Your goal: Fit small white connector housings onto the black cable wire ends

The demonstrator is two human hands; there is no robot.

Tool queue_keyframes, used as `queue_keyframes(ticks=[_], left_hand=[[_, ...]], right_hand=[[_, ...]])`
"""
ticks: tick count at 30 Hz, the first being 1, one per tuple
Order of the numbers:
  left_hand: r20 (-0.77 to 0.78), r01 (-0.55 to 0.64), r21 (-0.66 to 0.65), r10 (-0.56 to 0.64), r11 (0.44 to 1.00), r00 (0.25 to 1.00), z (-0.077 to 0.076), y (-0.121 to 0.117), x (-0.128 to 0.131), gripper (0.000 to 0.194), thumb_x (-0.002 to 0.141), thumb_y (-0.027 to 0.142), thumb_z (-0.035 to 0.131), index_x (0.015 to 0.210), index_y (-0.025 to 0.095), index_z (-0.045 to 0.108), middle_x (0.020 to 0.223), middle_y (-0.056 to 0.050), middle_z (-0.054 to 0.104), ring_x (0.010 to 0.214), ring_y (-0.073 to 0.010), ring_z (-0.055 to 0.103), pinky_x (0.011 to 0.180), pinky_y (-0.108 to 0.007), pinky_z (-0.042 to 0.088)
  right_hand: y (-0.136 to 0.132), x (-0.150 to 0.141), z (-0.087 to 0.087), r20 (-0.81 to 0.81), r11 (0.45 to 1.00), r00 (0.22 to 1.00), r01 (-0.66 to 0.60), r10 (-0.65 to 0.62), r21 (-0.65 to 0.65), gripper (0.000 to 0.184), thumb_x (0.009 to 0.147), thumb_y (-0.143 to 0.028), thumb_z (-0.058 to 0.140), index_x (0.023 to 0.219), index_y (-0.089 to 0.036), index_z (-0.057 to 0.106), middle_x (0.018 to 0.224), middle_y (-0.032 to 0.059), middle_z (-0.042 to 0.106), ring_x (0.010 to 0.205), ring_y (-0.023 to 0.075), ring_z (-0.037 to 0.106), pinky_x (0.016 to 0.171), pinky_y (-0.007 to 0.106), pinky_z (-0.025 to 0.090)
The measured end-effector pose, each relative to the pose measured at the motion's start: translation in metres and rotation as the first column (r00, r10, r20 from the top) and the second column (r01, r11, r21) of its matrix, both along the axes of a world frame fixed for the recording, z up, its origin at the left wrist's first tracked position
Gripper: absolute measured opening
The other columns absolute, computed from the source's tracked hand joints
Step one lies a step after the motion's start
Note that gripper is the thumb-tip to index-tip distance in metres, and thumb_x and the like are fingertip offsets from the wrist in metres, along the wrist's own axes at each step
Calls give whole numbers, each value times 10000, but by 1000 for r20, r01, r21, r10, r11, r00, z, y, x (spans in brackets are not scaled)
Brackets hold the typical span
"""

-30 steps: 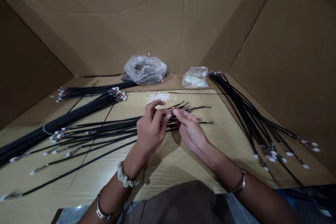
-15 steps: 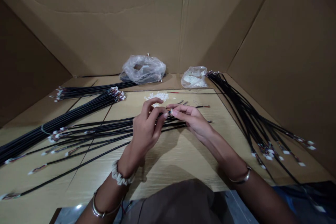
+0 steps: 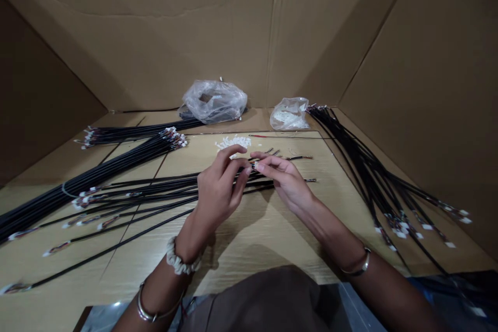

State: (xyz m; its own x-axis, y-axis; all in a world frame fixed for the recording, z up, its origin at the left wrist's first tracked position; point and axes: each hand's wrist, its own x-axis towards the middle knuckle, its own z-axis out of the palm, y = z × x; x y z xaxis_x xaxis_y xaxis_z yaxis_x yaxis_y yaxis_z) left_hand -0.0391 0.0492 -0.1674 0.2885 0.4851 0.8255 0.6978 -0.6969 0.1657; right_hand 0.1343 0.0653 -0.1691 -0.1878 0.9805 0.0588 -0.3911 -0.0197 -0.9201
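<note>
I am pinching a cable end between my left hand and right hand, fingertips meeting. Beyond them I am seeing loose white plugs, then a bag of white plugs and a larger clear bag, contents unclear.

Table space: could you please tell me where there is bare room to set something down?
Bare table lies below both hands, between the loose cables on the left and the right cable bundle. Crowded: the left half under cables, the connector pile and the two bags at the back.
</note>
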Motion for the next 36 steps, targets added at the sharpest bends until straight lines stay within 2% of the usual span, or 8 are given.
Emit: queue_keyframes(ticks=[7,13,17,23,36], left_hand=[[4,13,8,-13,1000,1000,1,1,-1,73,1046,222,585,1023,182,642,1216,-98,693,814,-141,697,695,-271,542],[41,55,-14,-55,998,998,4,2,-2,17,1032,224,624,1037,219,639,1241,-83,676,858,-144,702,731,-270,561],[58,69,-39,-66,997,996,7,0,-1,19,1015,206,642,1031,216,643,1245,-81,670,919,-159,700,762,-276,569],[70,77,-69,-72,995,995,8,-2,-1,41,1001,187,643,1027,218,641,1256,-87,652,960,-180,683,779,-297,573],[59,70,-64,-66,996,996,7,-2,-2,8,1013,212,629,1014,212,636,1258,-96,665,888,-164,692,767,-290,566]], right_hand=[[1,0,-1,-41,998,999,-25,23,-53,182,635,-364,946,647,-261,797,1055,34,823,1164,264,662,1120,437,397],[3,1,-1,-61,992,996,-73,67,-105,190,619,-367,943,735,-261,835,1018,25,841,1084,255,681,1057,426,440],[3,2,0,-72,991,994,-90,83,-102,162,634,-332,942,676,-254,807,1038,33,838,1101,253,674,1039,428,441],[2,1,0,-90,990,992,-96,87,-100,184,623,-347,952,660,-263,794,1056,28,831,1159,268,653,1071,442,415],[1,0,0,-101,991,992,-86,76,-99,203,600,-354,965,649,-266,789,1047,20,827,1151,268,651,1117,447,387]])
